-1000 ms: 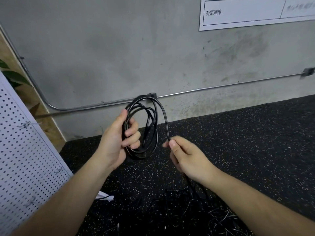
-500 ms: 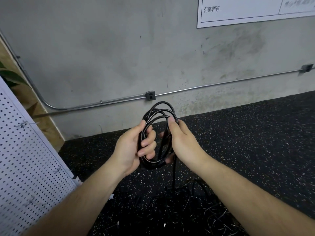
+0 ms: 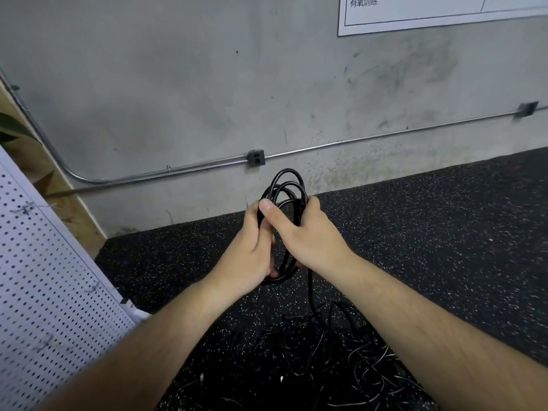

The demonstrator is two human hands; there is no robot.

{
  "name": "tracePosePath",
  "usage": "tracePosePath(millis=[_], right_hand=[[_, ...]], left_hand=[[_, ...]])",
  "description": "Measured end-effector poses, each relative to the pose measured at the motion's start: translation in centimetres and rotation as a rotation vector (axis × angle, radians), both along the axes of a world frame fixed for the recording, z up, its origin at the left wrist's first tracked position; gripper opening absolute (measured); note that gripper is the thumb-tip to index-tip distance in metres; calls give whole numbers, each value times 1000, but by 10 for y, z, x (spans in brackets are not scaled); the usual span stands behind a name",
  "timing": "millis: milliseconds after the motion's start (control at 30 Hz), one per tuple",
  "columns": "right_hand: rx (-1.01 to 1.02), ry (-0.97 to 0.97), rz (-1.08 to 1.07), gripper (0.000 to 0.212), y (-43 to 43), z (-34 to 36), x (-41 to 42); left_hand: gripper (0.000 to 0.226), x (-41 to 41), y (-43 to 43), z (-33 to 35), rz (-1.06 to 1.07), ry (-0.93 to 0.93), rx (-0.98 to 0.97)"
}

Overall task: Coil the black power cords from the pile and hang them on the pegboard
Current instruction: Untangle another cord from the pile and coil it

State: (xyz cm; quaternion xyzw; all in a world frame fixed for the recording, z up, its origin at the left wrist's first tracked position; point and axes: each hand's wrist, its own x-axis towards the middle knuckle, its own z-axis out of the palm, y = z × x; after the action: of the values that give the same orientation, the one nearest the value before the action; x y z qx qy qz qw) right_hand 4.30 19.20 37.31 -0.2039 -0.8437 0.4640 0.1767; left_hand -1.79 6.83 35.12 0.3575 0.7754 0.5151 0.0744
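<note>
Fingers of left hand (image 3: 252, 250) curled round coil (image 3: 289, 180) of black power cord, mostly hidden behind hand's own back. Right hand (image 3: 314, 238) grips coil's right side, thumb (image 3: 268, 206) laid across top of left hand. Coil's upper loops stand clear above both hands; lower part half hidden between them. Loose tail (image 3: 310, 292) drops to tangled pile (image 3: 341, 366) on speckled floor (image 3: 444, 232); strands hard to separate, pile cut off below. Pegboard (image 3: 44, 292) at left, cut off.

2 hands are counted: the left hand (image 3: 252, 247) and the right hand (image 3: 310, 235). 1 coiled cord (image 3: 280, 280), 1 cord pile (image 3: 326, 366), 1 pegboard (image 3: 53, 292), 1 conduit (image 3: 385, 137), 2 wall boxes (image 3: 256, 158) (image 3: 526, 109) and 1 sign (image 3: 430, 13) are seen.
</note>
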Motion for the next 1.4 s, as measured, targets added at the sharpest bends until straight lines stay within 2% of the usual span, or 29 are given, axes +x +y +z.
tracePosePath(millis=[67, 133, 200, 267, 433, 533, 633, 733, 833, 967, 1067, 1167, 1300, 1400], right_hand=[[5, -20, 1, 74, 1, 0, -1], [-91, -8, 62, 58, 5, 3, -1], [-207, 8, 140, 45, 10, 7, 1], [-220, 35, 138, 41, 15, 8, 2], [89, 137, -54, 43, 29, -3, 1], [332, 113, -44, 28, 36, -4, 2], [479, 56, -39, 21, 42, -1, 2], [522, 66, -29, 21, 46, 0, 2], [579, 57, 48, 32, 47, -1, 3], [550, 39, 44, 19, 52, 0, 2], [586, 22, 45, 18, 56, 1, 4], [651, -35, 102, 22, 65, 3, 5], [671, -73, 129, 24, 66, 1, 3], [660, -97, 169, 28, 64, -5, 2]], left_hand=[[15, 2, 0, -1, -25, -28, 3], [11, 1, -2, -2, -29, -97, 47], [12, -2, -6, -2, -37, -113, 83], [20, -4, -10, 0, -86, -95, 62], [8, -10, -11, -1, -161, -27, -122], [31, -13, -9, 0, -106, 29, -200], [25, -15, -7, 0, -79, 57, -250], [26, -13, -5, 0, -81, 54, -318], [30, -9, -4, 0, -60, 76, -347], [45, -17, -1, -4, 127, 184, -356], [34, -22, -3, -5, 258, 299, -514], [30, -31, -6, 1, 221, 211, -573], [35, -35, -8, 4, 32, 66, -533], [16, -32, -13, -9, -131, -45, -524]])
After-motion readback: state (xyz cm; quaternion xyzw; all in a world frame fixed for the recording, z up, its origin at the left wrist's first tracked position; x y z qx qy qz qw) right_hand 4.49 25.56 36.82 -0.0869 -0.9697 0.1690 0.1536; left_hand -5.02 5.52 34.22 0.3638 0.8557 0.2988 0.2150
